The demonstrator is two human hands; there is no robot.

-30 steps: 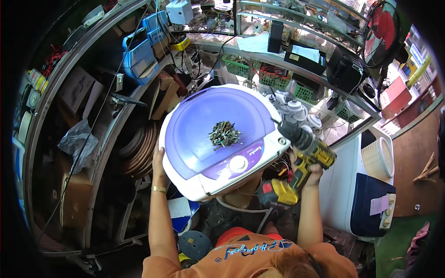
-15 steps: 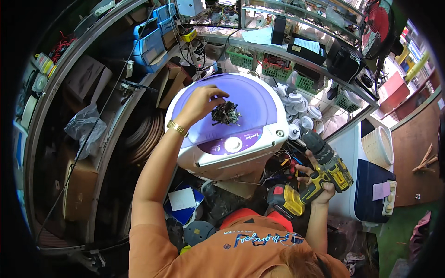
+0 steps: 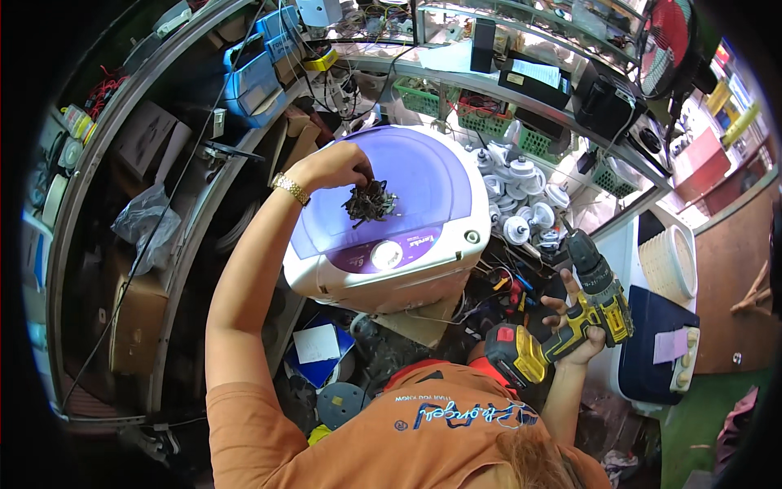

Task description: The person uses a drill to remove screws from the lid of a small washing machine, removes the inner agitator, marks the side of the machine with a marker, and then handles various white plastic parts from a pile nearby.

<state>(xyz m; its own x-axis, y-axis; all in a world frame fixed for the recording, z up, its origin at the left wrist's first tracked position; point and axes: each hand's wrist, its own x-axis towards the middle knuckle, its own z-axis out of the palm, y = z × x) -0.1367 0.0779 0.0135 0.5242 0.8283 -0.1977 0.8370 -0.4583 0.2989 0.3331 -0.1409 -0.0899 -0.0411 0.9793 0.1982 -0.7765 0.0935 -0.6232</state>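
Fingers in the screw pile, drill waiting off to the right

Screws (image 3: 371,203) are lying in a dark little heap on the purple lid of the small white washer (image 3: 391,216), near the lid's middle. The person's left hand (image 3: 336,167) is reaching across from the left and resting on the heap's upper left edge, with the fingers bent down and drawn narrow into the pile; whether they are already pinching a piece cannot be told, since the fingertips are hidden among the metal. The left forearm is stretching up from the lower left, a gold watch (image 3: 291,188) sitting at the wrist.

The right hand (image 3: 580,330) is staying low and well apart from the heap, to the right of the washer. It is gripping the handle of a yellow and black drill (image 3: 570,314), with a few fingers spread loose. The drill's long body is pointing up and slightly left, its nose aimed toward the cluster of white plastic parts (image 3: 521,191) beside the washer.

So the heap is lying directly under the left hand, which is far the nearer one.
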